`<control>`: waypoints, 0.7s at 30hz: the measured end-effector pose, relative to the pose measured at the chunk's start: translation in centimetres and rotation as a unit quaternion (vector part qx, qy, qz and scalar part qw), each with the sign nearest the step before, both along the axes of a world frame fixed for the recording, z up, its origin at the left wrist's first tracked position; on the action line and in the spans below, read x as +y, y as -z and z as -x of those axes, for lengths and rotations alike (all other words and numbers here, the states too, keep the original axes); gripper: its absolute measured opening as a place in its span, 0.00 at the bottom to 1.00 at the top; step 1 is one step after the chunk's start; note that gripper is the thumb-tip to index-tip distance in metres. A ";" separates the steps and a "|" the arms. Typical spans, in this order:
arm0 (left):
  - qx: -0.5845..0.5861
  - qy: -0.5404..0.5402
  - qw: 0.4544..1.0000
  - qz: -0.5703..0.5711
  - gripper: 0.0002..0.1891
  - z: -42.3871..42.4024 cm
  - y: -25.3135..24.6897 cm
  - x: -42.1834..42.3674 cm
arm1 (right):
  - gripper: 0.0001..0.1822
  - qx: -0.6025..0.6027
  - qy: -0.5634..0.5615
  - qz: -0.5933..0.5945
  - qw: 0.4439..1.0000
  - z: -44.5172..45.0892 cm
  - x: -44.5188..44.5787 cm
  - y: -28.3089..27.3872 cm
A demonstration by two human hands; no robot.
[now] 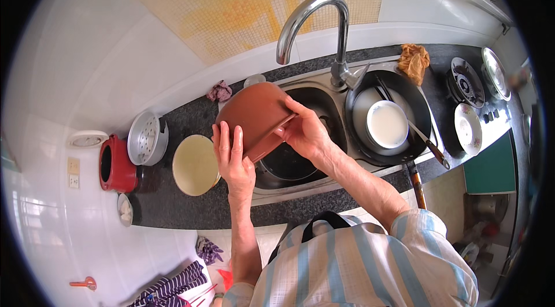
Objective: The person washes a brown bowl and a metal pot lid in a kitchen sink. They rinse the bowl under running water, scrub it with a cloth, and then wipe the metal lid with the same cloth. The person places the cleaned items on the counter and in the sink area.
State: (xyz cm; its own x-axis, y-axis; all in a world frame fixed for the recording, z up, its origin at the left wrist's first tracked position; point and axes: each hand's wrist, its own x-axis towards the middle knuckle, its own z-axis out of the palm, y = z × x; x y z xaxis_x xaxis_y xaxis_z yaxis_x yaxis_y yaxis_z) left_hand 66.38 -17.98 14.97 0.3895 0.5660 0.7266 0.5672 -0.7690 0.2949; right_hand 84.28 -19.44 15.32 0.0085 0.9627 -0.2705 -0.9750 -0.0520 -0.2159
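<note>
A reddish-brown pot or deep bowl (256,112) is held tilted over the left sink basin (334,112), its mouth turned down towards me. My right hand (305,131) grips the rim, thumb on the outer wall and fingers inside. Wet and spread, the fingers of my left hand (234,164) press against the outer wall at the lower left. Below the vessel, a dark round pan or lid (290,164) sits in the basin, partly covered by my hands. The chrome faucet (312,3) arches above, and no water stream shows.
A wok (422,142) over the right basin holds whitish liquid, a white bowl (387,125) and utensils. On the left counter stand a cream-coloured basin (195,166), a perforated steamer pot (145,140) and a red pot (123,166). Right lie a floral plate (468,129) and gas burner (466,83).
</note>
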 end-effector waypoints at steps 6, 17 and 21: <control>-0.021 -0.035 0.999 -0.007 0.26 1.1 -1.5 1.1 | 0.25 -0.058 -0.090 -0.097 0.989 0.3 -0.8 -1.0; -0.076 -0.029 0.996 0.031 0.30 0.9 -2.2 1.3 | 0.25 -0.658 -0.184 -0.015 0.730 -5.5 -4.7 14.5; -0.084 -0.031 0.993 0.073 0.31 2.2 -1.6 0.3 | 0.34 -0.462 -0.215 -0.024 0.860 -2.0 -5.3 11.1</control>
State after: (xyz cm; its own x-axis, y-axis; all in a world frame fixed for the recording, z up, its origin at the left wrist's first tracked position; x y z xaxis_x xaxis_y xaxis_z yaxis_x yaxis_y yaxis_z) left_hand 64.14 -17.69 16.53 0.2311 0.6888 0.6872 0.5462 -0.6763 0.4943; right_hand 86.30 -24.79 4.24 -0.1610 0.9402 -0.3003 -0.2787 -0.3352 -0.9000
